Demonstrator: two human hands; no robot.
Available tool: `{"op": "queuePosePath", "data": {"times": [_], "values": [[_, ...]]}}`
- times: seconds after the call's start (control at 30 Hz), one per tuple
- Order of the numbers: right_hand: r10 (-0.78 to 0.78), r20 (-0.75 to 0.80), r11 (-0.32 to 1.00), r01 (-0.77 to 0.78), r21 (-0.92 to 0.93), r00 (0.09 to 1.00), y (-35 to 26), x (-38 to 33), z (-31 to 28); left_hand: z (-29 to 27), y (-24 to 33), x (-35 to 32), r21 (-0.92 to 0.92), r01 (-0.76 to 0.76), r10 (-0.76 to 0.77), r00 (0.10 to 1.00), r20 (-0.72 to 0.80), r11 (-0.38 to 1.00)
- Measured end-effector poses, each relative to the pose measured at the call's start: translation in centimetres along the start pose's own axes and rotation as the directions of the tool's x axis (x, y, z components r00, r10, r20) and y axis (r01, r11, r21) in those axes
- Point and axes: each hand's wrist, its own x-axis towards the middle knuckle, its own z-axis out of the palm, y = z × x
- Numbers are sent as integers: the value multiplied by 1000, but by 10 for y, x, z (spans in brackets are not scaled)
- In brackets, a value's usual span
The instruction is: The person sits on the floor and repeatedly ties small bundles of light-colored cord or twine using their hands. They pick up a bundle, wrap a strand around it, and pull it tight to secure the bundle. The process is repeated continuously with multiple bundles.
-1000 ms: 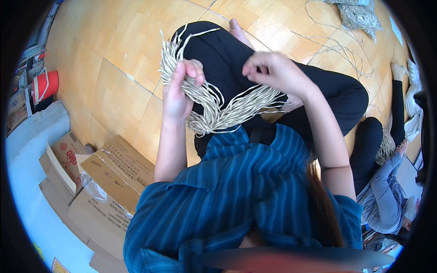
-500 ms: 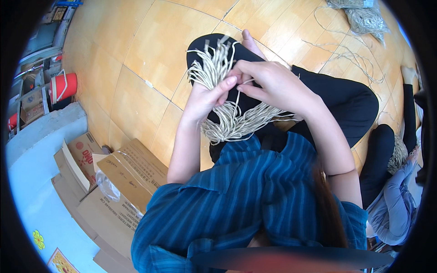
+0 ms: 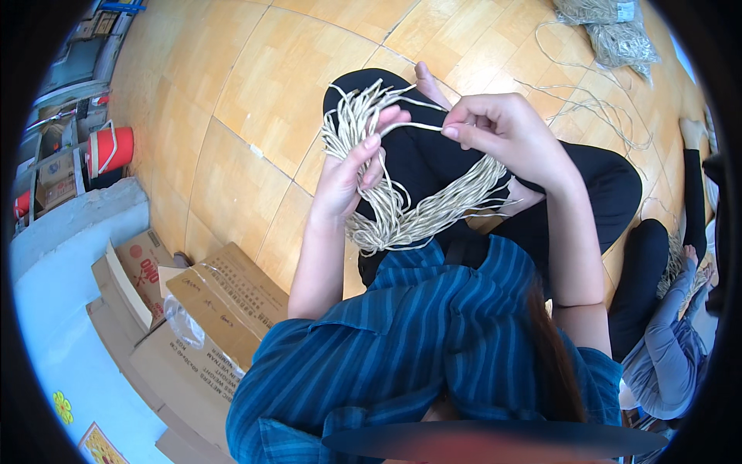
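A thick bundle of thin beige twisted cords (image 3: pixel 421 219) lies bent across my lap, its loose ends fanned out above my left hand. My left hand (image 3: pixel 346 176) is closed loosely round one arm of this bundle, thumb and fingers curled about it. To the right, my right hand (image 3: pixel 514 138) pinches a single cord (image 3: pixel 423 126) between thumb and forefinger. That cord runs nearly straight from the bundle at my left hand to the pinch. The other arm of the bundle passes beneath my right wrist, with a few thin ends sticking out near my foot.
Cardboard boxes (image 3: pixel 224 298) stand at the lower left beside a low blue wall (image 3: pixel 85 263). A red bucket (image 3: pixel 110 149) is near shelves at far left. Loose strands (image 3: pixel 599 104) and plastic bags of cord (image 3: pixel 618 42) lie on the tiled floor. Another person (image 3: pixel 668 348) sits at right.
My right hand has moved right, away from my left hand, drawing one cord out straight. My left fingers have loosened somewhat round the bundle. The person at right has shifted an arm.
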Motion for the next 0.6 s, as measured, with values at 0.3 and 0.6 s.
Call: {"op": "queuePosePath", "data": {"times": [0.3, 0.6], "values": [[-184, -83, 949, 155, -276, 979, 0, 4, 34, 20, 1, 0, 448, -168, 230, 969, -87, 878], [135, 66, 962, -114, -248, 989, -1, 0, 13, 18, 2, -4, 53, -149, 153, 983, -99, 987]]}}
